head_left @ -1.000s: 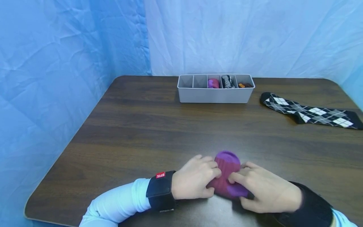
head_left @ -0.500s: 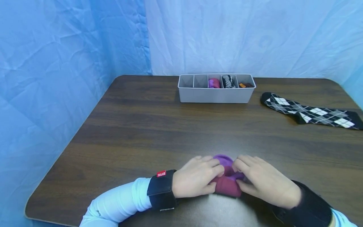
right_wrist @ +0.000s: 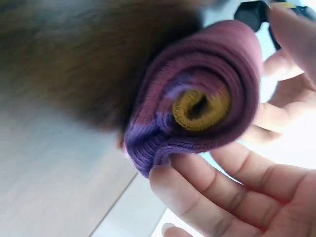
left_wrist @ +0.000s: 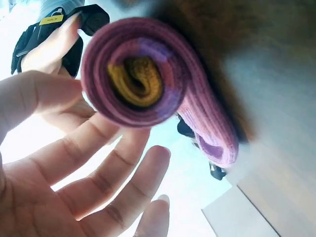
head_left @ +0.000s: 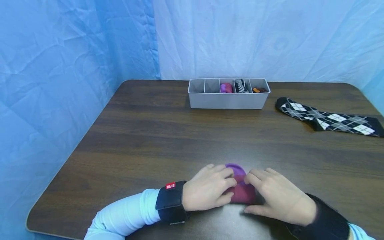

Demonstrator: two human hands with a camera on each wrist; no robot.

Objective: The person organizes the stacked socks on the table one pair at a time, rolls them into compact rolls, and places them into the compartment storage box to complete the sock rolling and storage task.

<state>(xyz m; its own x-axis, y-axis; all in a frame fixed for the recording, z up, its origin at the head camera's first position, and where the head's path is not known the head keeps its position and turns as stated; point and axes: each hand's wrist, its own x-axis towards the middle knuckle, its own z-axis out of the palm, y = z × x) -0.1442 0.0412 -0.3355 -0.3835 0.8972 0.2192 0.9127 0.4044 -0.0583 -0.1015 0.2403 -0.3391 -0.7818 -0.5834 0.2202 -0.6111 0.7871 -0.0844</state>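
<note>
A maroon and purple sock [head_left: 242, 194] lies partly rolled up near the front of the table. Its spiral end shows mustard yellow at the core in both wrist views, and a flat purple tail reaches away from the person. The left hand [head_left: 208, 188] holds the roll [left_wrist: 136, 74] from the left, thumb on the near side and fingers over the far side. From the right, the right hand [head_left: 279, 196] curls its fingers over the sock where the roll [right_wrist: 212, 94] meets the flat part. Its thumb stands apart from the roll in the head view.
A grey divided box [head_left: 226, 101] stands at the table's far edge. Inside are a purple-red roll [head_left: 226, 88], a black-and-white striped roll [head_left: 241, 86] and a brown-orange item [head_left: 259, 90]. An argyle sock [head_left: 330, 118] lies flat at the right. Blue sheeting surrounds the table.
The near part of the sock has been rolled farther away from the person, covering its purple patch. The right hand has shifted up to the fold, and its thumb has come off the roll.
</note>
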